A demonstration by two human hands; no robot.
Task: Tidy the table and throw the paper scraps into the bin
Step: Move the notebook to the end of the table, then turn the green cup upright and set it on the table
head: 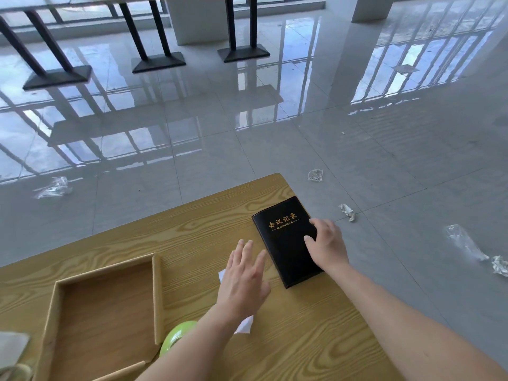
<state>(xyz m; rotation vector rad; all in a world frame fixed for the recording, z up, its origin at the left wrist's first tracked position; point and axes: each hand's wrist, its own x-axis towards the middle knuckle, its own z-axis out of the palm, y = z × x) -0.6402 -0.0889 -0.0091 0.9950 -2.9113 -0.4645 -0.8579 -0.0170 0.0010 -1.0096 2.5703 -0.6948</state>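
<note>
A black notebook (283, 232) with gold lettering lies near the far right corner of the wooden table (192, 229). My right hand (328, 247) rests on the notebook's right side, fingers spread and fairly straight. My left hand (244, 279) hovers flat over the table just left of the notebook, fingers straight and holding nothing. A white paper scrap (245, 325) lies on the table, mostly hidden under my left hand and wrist. No bin is visible.
An empty cardboard tray (158, 298) sits at the left of the table. A green roll of tape (176, 335) lies by my left forearm. Crumpled scraps (347, 211) and clear plastic (464, 243) litter the glossy tiled floor. Black table legs (156, 37) stand far off.
</note>
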